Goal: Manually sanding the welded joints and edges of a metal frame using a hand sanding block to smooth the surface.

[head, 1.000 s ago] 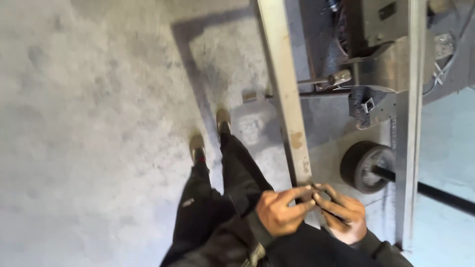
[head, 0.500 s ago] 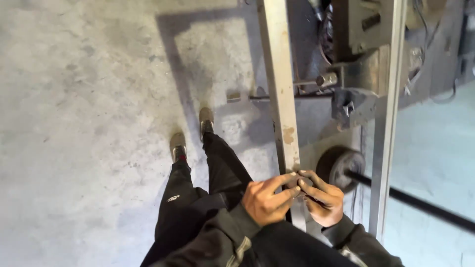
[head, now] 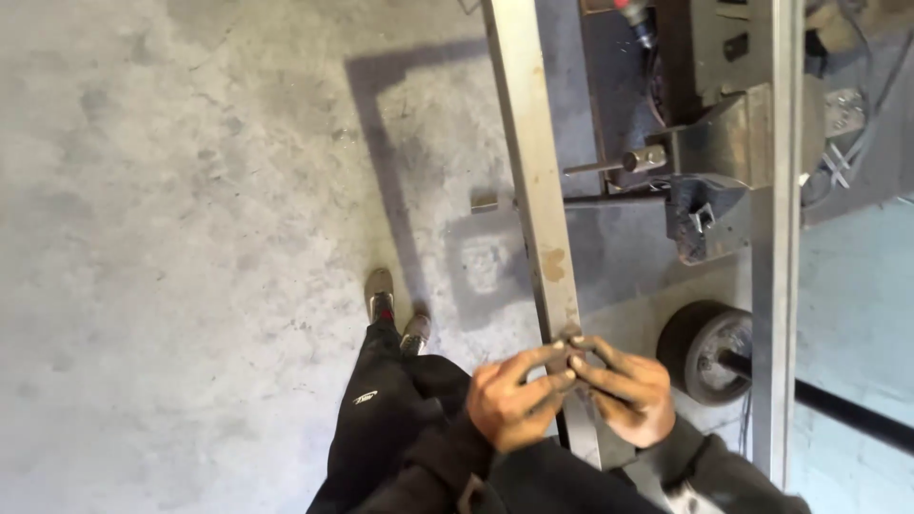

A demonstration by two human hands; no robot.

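My left hand [head: 514,400] and my right hand [head: 624,390] meet fingertip to fingertip over the near end of a long pale square metal bar [head: 533,190]. Both are dirty, with fingers curled in. Together they pinch a small dark piece [head: 571,345] right on top of the bar; what it is cannot be made out. The bar runs away from me up the picture. My dark sleeves and trousers [head: 381,428] fill the lower middle, with my shoes [head: 395,309] on the concrete floor.
A second upright metal rail [head: 776,238] stands to the right. Between the rails sits a dark steel machine frame with a bolt and bracket [head: 695,190]. A black wheel [head: 709,352] on a rod is just right of my right hand. Grey concrete floor [head: 171,238] spreads left.
The hands stay together on the bar, fingers shifting slightly around the small piece. The view has tilted, so the hands, the wheel and my legs have slid in the picture.
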